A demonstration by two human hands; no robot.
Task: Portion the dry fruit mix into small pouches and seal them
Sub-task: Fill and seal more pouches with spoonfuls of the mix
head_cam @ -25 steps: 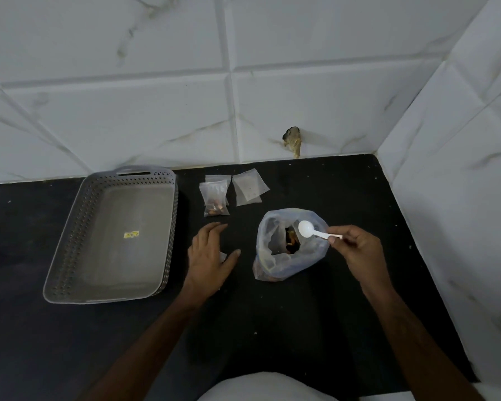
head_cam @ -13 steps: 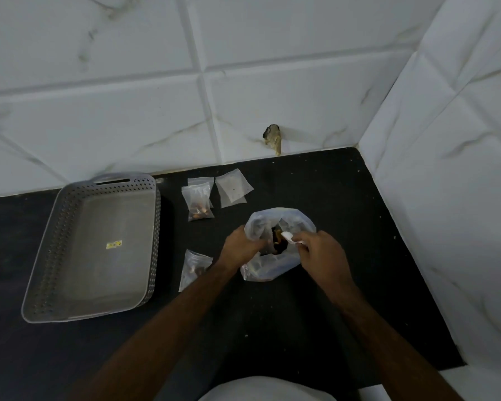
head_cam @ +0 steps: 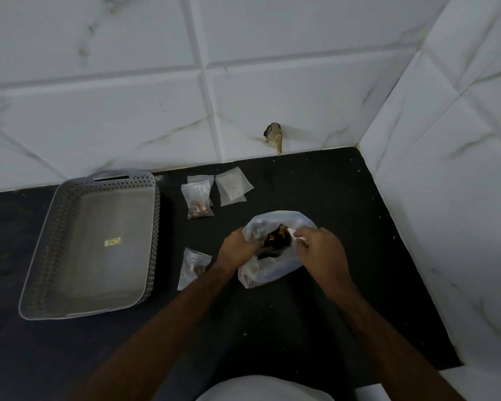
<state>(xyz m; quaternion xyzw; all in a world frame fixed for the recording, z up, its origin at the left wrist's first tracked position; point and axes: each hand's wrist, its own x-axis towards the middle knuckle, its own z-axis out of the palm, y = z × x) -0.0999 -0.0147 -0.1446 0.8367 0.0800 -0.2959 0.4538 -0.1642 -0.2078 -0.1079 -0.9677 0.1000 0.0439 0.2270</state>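
Note:
A clear plastic bag of dry fruit mix point(head_cam: 272, 270) stands open on the black counter. My left hand point(head_cam: 236, 248) grips the bag's left rim. My right hand point(head_cam: 320, 253) holds a small white spoon point(head_cam: 293, 233) whose bowl dips into the bag's mouth, over the dark fruit. A small pouch with some mix point(head_cam: 193, 266) lies just left of my left forearm. Another filled pouch point(head_cam: 198, 199) lies farther back, with empty clear pouches point(head_cam: 233, 186) beside it.
A grey perforated plastic tray point(head_cam: 154, 227) with nothing in it sits at the left of the counter. White tiled walls close off the back and the right side. The counter's front edge point(head_cam: 446, 367) runs near my body.
My left hand left the small pouch on the counter and took hold of the big bag's rim. My right hand brought the spoon down into the bag's mouth.

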